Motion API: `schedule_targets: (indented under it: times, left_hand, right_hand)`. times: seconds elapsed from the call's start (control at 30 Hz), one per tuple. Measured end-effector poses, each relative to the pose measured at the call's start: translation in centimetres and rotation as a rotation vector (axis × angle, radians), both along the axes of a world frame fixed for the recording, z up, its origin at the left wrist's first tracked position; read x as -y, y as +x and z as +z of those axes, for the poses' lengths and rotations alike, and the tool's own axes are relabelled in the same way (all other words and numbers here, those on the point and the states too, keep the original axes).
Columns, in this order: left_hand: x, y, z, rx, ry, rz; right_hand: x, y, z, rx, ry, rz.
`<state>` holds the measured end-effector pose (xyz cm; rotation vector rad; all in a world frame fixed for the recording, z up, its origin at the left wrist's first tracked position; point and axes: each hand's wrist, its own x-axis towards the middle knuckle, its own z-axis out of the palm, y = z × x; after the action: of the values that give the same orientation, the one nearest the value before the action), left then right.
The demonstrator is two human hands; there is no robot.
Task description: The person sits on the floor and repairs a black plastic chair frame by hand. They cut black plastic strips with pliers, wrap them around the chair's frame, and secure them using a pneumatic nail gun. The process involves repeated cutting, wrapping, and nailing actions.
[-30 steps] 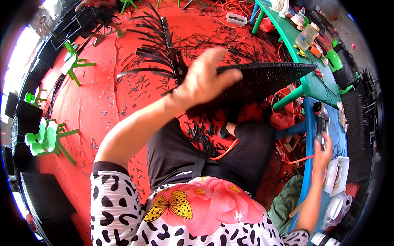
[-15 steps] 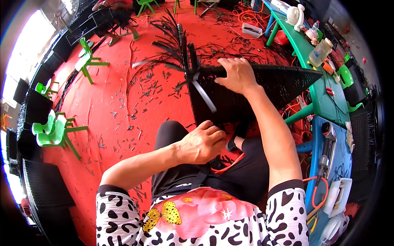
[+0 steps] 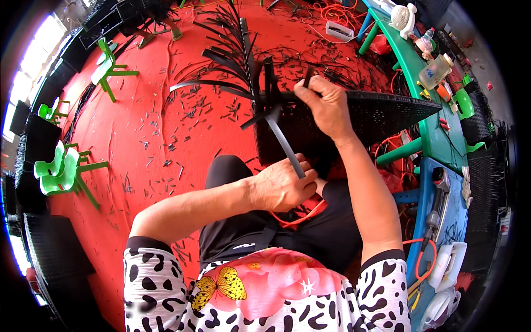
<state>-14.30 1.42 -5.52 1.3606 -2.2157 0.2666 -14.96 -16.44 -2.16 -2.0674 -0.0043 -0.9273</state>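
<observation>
A dark woven panel (image 3: 381, 113) of black strips stands tilted before me, with several long loose strips (image 3: 227, 61) fanning from its far left corner. My right hand (image 3: 329, 105) is at its upper edge, thumb and fingers pinched on a short black strip (image 3: 308, 76) that pokes up. Below the panel, above my lap, my left hand (image 3: 282, 182) is closed with curled fingers. A shiny grey-black strip (image 3: 284, 143) runs down from the corner and its end lies across those fingers. Whatever is inside the left fingers is hidden.
Cut strip scraps litter the red floor (image 3: 138, 182). Green chairs (image 3: 69, 171) stand to the left. On the right are a green table (image 3: 406, 72) with a white fan (image 3: 402, 21) and a jar (image 3: 436, 71), and a blue stool (image 3: 459, 210) bearing a power tool (image 3: 437, 205).
My left hand has moved right, under the strip's end. The right hand has gone from fingers spread on the edge to a pinch on a short strip. The view has shifted slightly.
</observation>
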Motion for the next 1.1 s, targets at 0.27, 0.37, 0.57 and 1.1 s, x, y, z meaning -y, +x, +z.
schedule_targets:
  times: [0.27, 0.37, 0.57, 1.1]
  left_hand:
    - [1.8, 2.2, 4.1, -0.04, -0.259, 0.178]
    - [1.8, 3.1, 4.8, -0.054, -0.189, 0.51]
    - [1.0, 3.0, 5.3, 0.11, 0.252, 0.636]
    - [0.5, 2.0, 2.9, -0.124, -0.078, 0.606]
  right_hand:
    - [-0.1, -3.4, 0.4, -0.12, 0.274, 0.068]
    - [-0.6, -5.0, -0.1, -0.115, 0.282, 0.044]
    - [-2.3, -7.3, -0.4, -0.045, 0.231, 0.038]
    - [-8.2, -11.3, -0.5, -0.035, 0.455, -0.018]
